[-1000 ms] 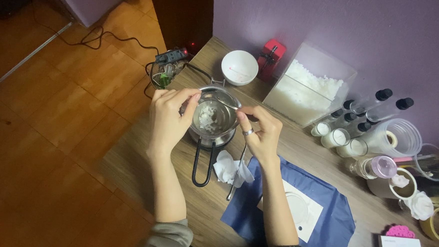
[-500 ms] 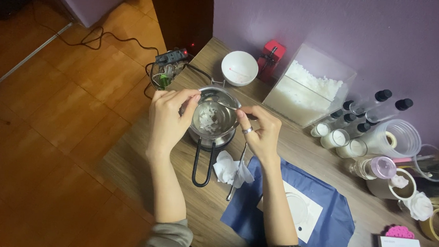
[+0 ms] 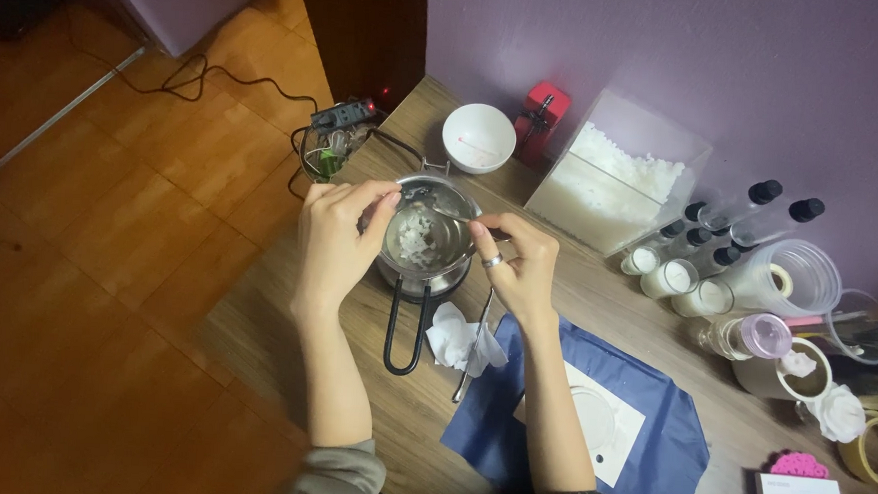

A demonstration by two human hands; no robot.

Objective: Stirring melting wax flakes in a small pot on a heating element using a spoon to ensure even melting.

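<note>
A small steel pot [image 3: 436,260] with a black wire loop handle [image 3: 405,327] sits on the wooden table [image 3: 410,416]. White flakes [image 3: 416,234] lie inside it. My left hand [image 3: 334,237] rests its fingers on the pot's left rim. My right hand [image 3: 514,264], with a ring on one finger, pinches a thin metal spoon [image 3: 448,213] whose tip reaches into the flakes.
A white bowl [image 3: 478,136] and a red box [image 3: 543,112] stand behind the pot. A clear bin of white flakes [image 3: 618,176], capped bottles [image 3: 725,232] and jars crowd the right. Crumpled tissue [image 3: 459,340], a metal tool [image 3: 474,347] and blue cloth [image 3: 669,440] lie nearer me. Cables [image 3: 330,136] hang off the left edge.
The spoon tip has shifted slightly inside the pot and my right hand has edged a little toward the pot. My left hand stays on the rim.
</note>
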